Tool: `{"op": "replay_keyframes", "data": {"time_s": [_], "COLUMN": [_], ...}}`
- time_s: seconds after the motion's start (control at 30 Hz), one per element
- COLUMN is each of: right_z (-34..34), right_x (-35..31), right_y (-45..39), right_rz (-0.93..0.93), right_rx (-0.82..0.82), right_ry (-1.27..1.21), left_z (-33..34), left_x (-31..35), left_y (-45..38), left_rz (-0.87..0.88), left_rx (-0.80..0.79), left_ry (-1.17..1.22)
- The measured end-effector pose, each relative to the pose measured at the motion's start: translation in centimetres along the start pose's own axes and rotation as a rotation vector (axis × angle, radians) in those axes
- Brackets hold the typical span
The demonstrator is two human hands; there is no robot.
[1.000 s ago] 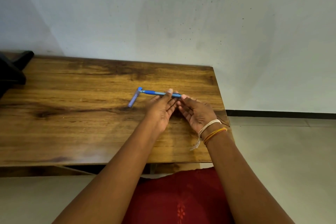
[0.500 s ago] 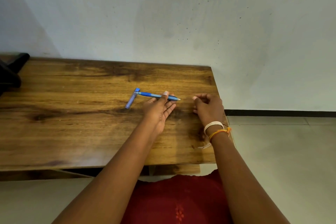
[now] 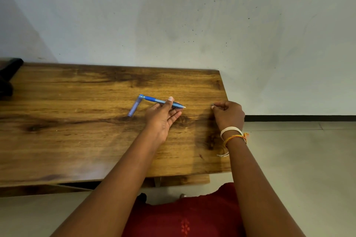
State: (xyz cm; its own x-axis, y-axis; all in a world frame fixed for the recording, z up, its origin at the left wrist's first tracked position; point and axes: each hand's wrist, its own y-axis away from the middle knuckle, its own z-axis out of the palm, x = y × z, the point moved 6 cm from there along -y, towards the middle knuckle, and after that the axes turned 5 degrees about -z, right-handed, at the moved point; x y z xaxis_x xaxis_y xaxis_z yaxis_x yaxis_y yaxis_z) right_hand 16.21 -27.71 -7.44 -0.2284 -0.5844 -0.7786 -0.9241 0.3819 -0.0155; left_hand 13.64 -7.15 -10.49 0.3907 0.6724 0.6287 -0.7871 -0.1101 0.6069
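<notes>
A blue pen (image 3: 152, 99) is held just above the wooden table (image 3: 77, 140). My left hand (image 3: 161, 119) grips its right half, thumb on top and fingers underneath. The pen's thin pale point sticks out to the right of my fingers. A translucent blue cap (image 3: 134, 107) lies on the table, touching the pen's left end. My right hand (image 3: 229, 115) rests near the table's right edge with its fingers curled. Its fingertips pinch a tiny grey piece (image 3: 212, 105), too small to identify.
A dark object (image 3: 7, 75) sits at the table's far left end. The table stands against a pale wall (image 3: 192, 25), and its right edge runs just past my right hand. Tiled floor (image 3: 298, 159) lies to the right.
My right hand has left the pen's tip and moved right toward the table edge, fingers curled around a tiny piece. My left hand still holds the pen in about the same place.
</notes>
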Motion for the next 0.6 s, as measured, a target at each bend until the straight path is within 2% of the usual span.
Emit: {"op": "replay_keyframes", "data": {"time_s": [0.33,0.47,0.5,0.6], "right_z": [-0.2,-0.5,0.0,2.9], "right_x": [0.0,-1.7,-2.5,-4.4], "right_y": [0.1,1.2,1.7,3.7], "right_rz": [0.010,0.004,0.001,-0.012], "right_rx": [-0.023,0.037,-0.019,-0.344], "right_ry": [-0.011,-0.149,-0.206,-0.329], "left_z": [-0.1,-0.2,-0.3,-0.2], "left_x": [-0.1,0.1,0.1,0.1], "left_y": [-0.1,0.1,0.2,0.3], "left_rz": [0.011,0.028,0.031,0.040], "left_rx": [0.011,0.029,0.032,0.039], "left_ry": [-0.034,-0.029,-0.020,0.013]}}
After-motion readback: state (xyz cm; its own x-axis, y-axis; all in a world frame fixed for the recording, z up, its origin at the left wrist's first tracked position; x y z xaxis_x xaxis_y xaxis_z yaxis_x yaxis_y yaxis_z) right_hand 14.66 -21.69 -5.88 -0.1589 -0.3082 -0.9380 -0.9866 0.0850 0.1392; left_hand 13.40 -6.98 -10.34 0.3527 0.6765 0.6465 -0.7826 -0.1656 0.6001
